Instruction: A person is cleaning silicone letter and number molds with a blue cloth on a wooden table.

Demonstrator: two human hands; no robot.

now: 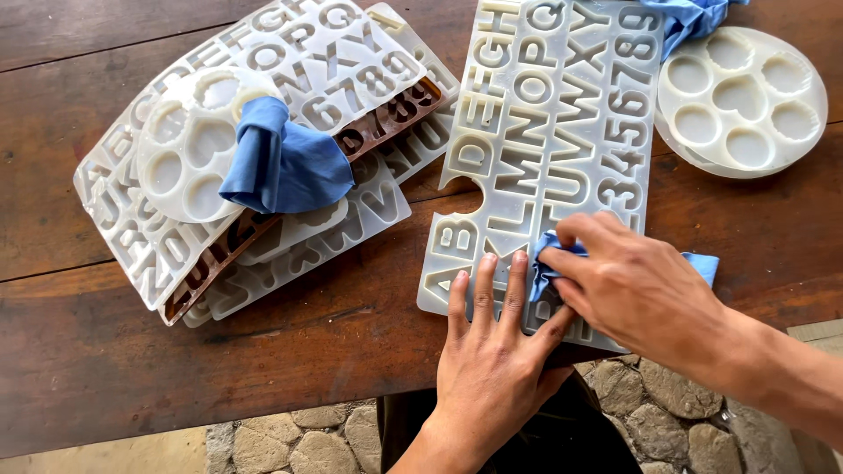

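A long translucent white silicone mould [544,132] with letter and number cavities lies on the dark wooden table [105,369]. My left hand [492,351] presses flat on the mould's near end, fingers spread. My right hand [637,290] grips a blue cloth [549,263] and holds it against the mould's near cavities, just right of my left fingers. A corner of the cloth [702,265] sticks out behind my right hand.
A stack of similar letter moulds [290,237], one of them brown [219,259], lies at the left with a round mould [189,149] and a second blue cloth [285,167] on top. Another round mould [746,96] sits at the far right, with a third blue cloth [694,19] behind it. Stone paving [334,434] shows below the table edge.
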